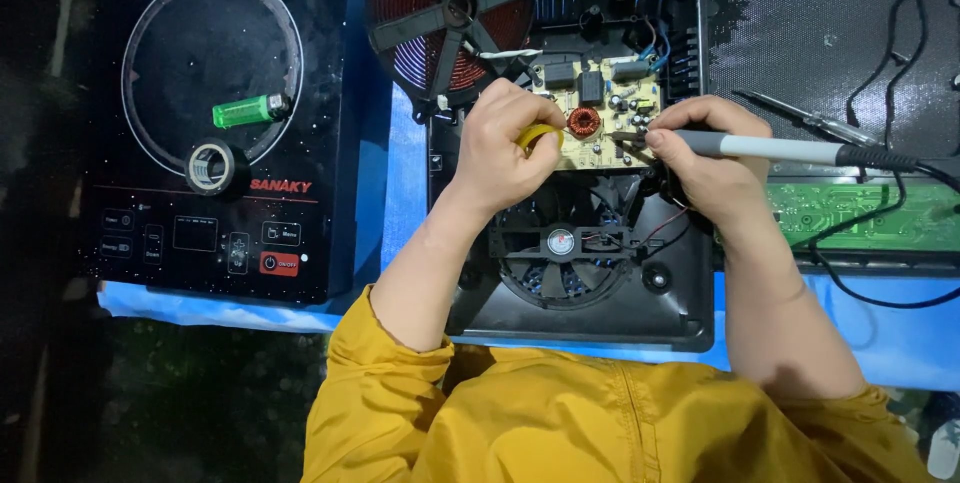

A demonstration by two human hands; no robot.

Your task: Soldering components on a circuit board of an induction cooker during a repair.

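The work surface is a table covered in a blue sheet [395, 193], its front edge giving way to dark, dim ground at the left. An opened induction cooker base [690, 313] of black plastic sits at centre, its cooling fan [560, 248] exposed toward the person and its copper coil disc [450, 13] swung out at the far side. A pale circuit board [600, 108] lies in the base between coil and fan.

The left hand [505, 148] is curled shut, pinching a yellow roll [535, 133] at the board's left edge; what the roll is cannot be told. The right hand [710, 168] grips a soldering iron [770, 150] by its grey handle, fingers closed round it, the tip at the board's right part, near a small copper ring coil [584, 122]. The iron's black cable [900, 233] trails right, across a green circuit board [870, 215].

To the left, the cooker's black glass top panel [215, 243] lies flat. On it rest a green lighter [250, 110] and a roll of tape [212, 167], near each other. A dark mesh mat [800, 23] covers the far right corner. Yellow sleeves [560, 413] fill the near edge
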